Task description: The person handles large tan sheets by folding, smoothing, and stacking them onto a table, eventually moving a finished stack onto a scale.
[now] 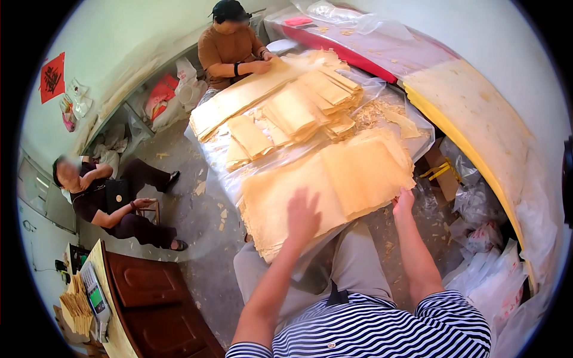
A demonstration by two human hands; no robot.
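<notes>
A broad stack of thin, pale yellow sheets (280, 209), which look like dried tofu skin, lies at the near end of the plastic-covered table in front of me. My left hand (304, 215) is over the top sheet, palm down with fingers spread, a little blurred by motion; whether it touches cannot be made out. My right hand (404, 203) pinches the near right corner of the top sheet (367, 176), whose right part shows a crease down its left side. Farther off, smaller folded stacks (292, 113) and a long stack (218, 110) share the table.
Broken flakes (376, 113) lie on the table's right side. Across it, a person in brown (224, 51) handles sheets; another person (107, 194) sits at the left. A plastic-covered bench (477, 113) curves along the right, above plastic bags (489, 274). A wooden cabinet (155, 298) holds a scale (95, 295).
</notes>
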